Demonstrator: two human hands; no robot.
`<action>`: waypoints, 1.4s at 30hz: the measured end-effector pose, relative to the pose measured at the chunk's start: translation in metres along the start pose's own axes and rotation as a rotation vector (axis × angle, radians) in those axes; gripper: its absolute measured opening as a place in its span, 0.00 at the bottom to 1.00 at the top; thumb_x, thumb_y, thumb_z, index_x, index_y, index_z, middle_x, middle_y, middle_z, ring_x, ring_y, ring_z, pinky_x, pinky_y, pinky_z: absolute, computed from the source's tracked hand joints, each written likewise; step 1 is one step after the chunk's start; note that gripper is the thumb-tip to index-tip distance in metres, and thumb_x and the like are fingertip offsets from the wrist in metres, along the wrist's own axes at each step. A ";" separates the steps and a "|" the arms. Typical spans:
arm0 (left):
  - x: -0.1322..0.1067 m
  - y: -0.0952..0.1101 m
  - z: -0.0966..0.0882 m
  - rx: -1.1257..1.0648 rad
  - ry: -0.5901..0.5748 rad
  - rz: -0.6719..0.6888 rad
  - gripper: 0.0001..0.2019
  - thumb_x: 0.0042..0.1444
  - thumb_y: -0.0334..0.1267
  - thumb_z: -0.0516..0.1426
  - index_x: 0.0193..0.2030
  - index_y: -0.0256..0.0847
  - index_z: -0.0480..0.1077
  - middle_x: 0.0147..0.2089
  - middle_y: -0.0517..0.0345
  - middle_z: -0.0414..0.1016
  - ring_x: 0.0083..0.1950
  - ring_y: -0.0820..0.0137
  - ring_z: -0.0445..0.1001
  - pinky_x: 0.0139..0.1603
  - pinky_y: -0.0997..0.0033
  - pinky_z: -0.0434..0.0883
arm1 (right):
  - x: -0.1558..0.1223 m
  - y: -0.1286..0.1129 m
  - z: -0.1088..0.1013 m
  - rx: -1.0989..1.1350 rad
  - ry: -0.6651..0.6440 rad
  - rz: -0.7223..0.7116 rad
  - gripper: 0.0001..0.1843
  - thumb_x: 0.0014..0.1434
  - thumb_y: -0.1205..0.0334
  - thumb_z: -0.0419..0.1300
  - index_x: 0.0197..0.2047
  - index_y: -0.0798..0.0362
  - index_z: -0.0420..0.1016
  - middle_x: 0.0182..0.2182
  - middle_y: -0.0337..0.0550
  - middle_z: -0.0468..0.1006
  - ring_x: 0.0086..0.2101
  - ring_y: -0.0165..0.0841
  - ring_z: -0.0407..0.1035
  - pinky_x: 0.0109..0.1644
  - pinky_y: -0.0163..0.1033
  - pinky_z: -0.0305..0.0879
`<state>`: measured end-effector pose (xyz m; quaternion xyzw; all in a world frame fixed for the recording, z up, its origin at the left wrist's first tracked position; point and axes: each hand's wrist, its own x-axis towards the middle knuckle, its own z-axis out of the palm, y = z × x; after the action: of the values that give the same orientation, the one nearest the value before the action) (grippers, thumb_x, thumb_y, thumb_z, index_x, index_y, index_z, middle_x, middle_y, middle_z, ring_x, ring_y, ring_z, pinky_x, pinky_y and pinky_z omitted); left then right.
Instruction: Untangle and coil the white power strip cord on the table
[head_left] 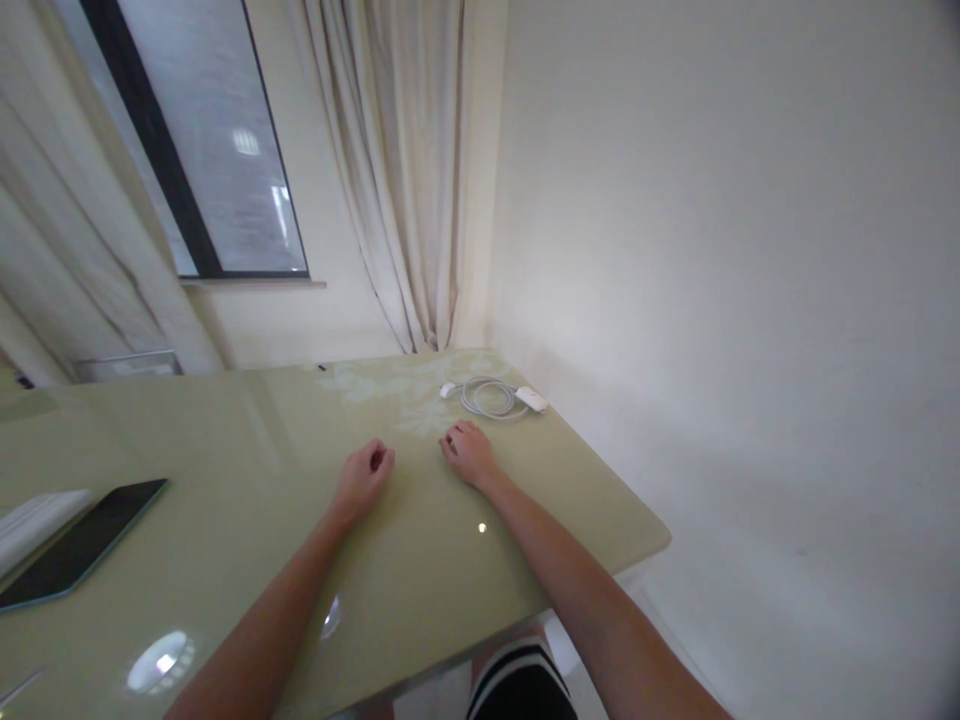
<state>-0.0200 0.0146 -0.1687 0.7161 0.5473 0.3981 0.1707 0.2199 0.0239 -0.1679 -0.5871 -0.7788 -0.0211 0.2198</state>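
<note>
On the glossy pale green table, my left hand rests on its side with the fingers curled in and nothing visible in them. To its right, my right hand lies with its fingers loosely bent down toward the tabletop, and I see no object in it. Just beyond the right hand sits a coiled white power strip cord, with a plug at its left end and a white block at its right end. Neither hand touches the cord.
A dark tablet-like slab lies at the left beside a white object. One small dark item is near the far edge. A white wall borders the table's right side; curtains and a window stand behind.
</note>
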 end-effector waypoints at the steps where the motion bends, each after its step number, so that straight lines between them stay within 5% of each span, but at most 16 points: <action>1: -0.005 0.003 0.001 0.034 -0.015 0.021 0.17 0.59 0.53 0.50 0.25 0.46 0.58 0.24 0.59 0.64 0.28 0.67 0.62 0.33 0.67 0.56 | 0.001 0.001 0.000 0.001 0.001 0.003 0.14 0.74 0.58 0.56 0.44 0.55 0.81 0.46 0.51 0.80 0.49 0.39 0.71 0.55 0.40 0.63; 14: -0.017 0.008 0.002 0.203 -0.120 0.068 0.25 0.64 0.57 0.42 0.19 0.45 0.51 0.19 0.60 0.51 0.22 0.70 0.50 0.30 0.65 0.48 | 0.014 0.008 -0.002 -0.039 0.032 -0.073 0.11 0.73 0.58 0.58 0.48 0.54 0.79 0.50 0.50 0.79 0.52 0.40 0.69 0.60 0.43 0.61; 24: -0.017 0.011 0.003 0.180 -0.151 0.069 0.26 0.65 0.56 0.43 0.19 0.45 0.51 0.19 0.60 0.50 0.22 0.71 0.51 0.30 0.65 0.48 | 0.013 0.042 -0.025 -0.128 0.187 0.220 0.15 0.72 0.59 0.56 0.56 0.54 0.77 0.54 0.57 0.77 0.56 0.48 0.67 0.61 0.50 0.61; 31: -0.018 0.017 0.005 0.177 -0.165 0.073 0.25 0.63 0.56 0.43 0.19 0.45 0.51 0.19 0.60 0.51 0.23 0.70 0.50 0.31 0.63 0.46 | -0.005 0.091 -0.050 -0.203 0.031 0.426 0.15 0.66 0.57 0.64 0.53 0.53 0.80 0.54 0.59 0.78 0.56 0.51 0.70 0.58 0.50 0.63; 34: -0.017 0.017 0.006 0.171 -0.166 0.060 0.25 0.63 0.56 0.43 0.19 0.45 0.52 0.19 0.59 0.52 0.23 0.70 0.50 0.31 0.63 0.46 | -0.002 0.094 -0.045 -0.205 -0.027 0.421 0.12 0.71 0.64 0.56 0.45 0.53 0.82 0.48 0.57 0.81 0.50 0.47 0.74 0.53 0.47 0.65; 37: -0.016 0.017 0.007 0.168 -0.166 0.045 0.25 0.64 0.56 0.43 0.20 0.45 0.52 0.19 0.59 0.52 0.23 0.70 0.51 0.31 0.63 0.47 | 0.007 0.084 -0.034 -0.205 -0.003 0.400 0.17 0.74 0.66 0.49 0.49 0.54 0.81 0.50 0.58 0.80 0.52 0.46 0.74 0.54 0.46 0.65; 42: -0.015 0.016 0.008 0.155 -0.159 0.041 0.25 0.65 0.55 0.43 0.20 0.45 0.53 0.19 0.60 0.53 0.23 0.69 0.53 0.31 0.64 0.47 | 0.017 0.071 -0.020 -0.202 0.048 0.422 0.15 0.73 0.64 0.54 0.55 0.56 0.78 0.53 0.61 0.80 0.55 0.48 0.72 0.55 0.46 0.65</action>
<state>-0.0045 -0.0030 -0.1689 0.7676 0.5463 0.3000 0.1494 0.2879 0.0551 -0.1601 -0.7551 -0.6274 -0.0664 0.1781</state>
